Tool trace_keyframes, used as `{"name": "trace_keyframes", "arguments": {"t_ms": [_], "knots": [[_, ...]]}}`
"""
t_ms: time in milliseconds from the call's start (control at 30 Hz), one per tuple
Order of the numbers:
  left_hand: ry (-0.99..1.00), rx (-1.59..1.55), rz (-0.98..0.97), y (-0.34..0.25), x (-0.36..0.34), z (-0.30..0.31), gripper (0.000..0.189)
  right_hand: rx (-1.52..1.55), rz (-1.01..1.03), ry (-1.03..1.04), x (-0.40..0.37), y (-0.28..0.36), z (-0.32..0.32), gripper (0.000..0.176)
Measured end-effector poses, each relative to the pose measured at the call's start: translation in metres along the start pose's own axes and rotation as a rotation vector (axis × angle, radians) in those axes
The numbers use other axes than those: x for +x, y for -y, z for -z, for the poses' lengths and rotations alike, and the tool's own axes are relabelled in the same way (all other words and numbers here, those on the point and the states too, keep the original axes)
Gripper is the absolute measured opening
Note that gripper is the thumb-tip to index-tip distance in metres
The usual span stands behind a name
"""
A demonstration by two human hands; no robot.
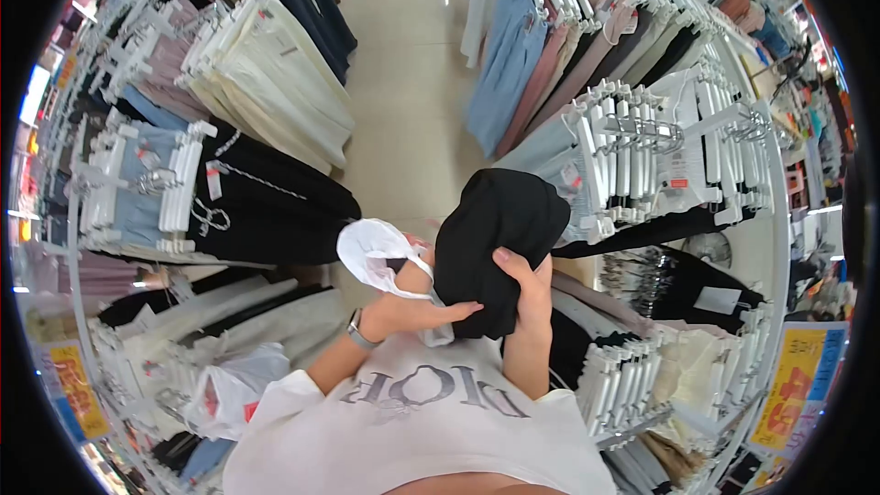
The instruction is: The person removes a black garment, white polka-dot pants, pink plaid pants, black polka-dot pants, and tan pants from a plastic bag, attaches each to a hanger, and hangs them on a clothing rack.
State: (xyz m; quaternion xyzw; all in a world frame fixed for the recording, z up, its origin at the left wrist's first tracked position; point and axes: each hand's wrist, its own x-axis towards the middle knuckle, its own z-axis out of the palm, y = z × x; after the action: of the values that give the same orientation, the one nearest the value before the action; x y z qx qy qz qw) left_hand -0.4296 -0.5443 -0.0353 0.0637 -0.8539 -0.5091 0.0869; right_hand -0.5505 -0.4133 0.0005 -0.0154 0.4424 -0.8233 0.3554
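Cloth (490, 229), black and bundled, is clamped by the right hand (526, 286) and left hand (412, 312), white material (365, 255) against the latter.

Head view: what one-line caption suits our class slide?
Left hand and right hand hold bundled black cloth between hanging clothes.

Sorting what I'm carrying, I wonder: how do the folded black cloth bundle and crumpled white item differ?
The folded black cloth bundle looks bulky and larger; the crumpled white item looks thinner and smaller. The folded black cloth bundle touches the left hand and right hand; the crumpled white item, apparently only the left hand. Both look soft.
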Motion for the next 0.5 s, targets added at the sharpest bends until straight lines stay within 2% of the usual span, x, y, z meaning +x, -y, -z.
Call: {"name": "trace_keyframes", "arguments": {"t_ms": [67,133,233,300,500], "knots": [[-0.012,-0.208,0.044,0.01,0.003,0.003,0.09,-0.219,0.146,-0.089,0.013,-0.008,-0.006,0.042],[0.007,-0.309,0.066,0.004,0.008,0.018,0.083,-0.276,0.22,-0.111,0.028,-0.009,-0.009,0.04],[-0.071,-0.249,-0.023,0.004,0.008,0.029,0.08,-0.108,0.055,-0.073,0.041,-0.005,-0.021,0.035],[-0.003,-0.314,0.021,0.009,0.004,0.034,0.085,-0.084,-0.013,-0.005,0.047,-0.004,-0.021,0.035],[-0.03,-0.373,0.052,0.019,0.003,0.045,0.088,-0.259,0.079,0.16,0.064,-0.003,-0.032,0.038]]}}
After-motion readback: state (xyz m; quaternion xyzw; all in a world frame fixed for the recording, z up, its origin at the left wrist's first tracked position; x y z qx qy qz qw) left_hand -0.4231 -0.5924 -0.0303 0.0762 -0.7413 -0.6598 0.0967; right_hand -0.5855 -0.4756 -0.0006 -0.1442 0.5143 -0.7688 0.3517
